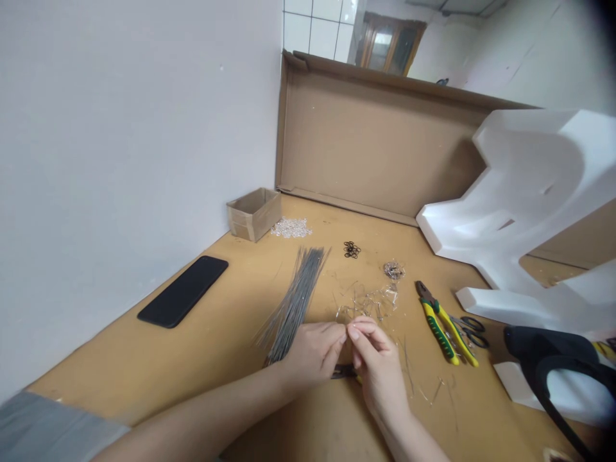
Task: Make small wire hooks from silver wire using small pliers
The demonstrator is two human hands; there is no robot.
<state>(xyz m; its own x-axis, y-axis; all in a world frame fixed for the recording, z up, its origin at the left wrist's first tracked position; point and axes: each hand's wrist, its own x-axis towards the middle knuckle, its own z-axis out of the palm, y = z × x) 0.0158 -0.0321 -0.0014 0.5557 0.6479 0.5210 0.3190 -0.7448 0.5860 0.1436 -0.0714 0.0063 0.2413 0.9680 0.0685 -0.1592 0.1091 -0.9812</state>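
Observation:
My left hand and my right hand meet fingertip to fingertip over the brown table, both pinched on something small and thin that I cannot make out. Just beyond the fingers lies a tangle of bent wire pieces and clear beads. A bundle of straight grey wires lies to the left of my left hand. A dark tool shows partly under my hands.
Yellow-green pliers and small scissors lie to the right. A black phone, a small cardboard box, clear beads, black rings and silver rings sit farther back. White foam and cardboard stand behind.

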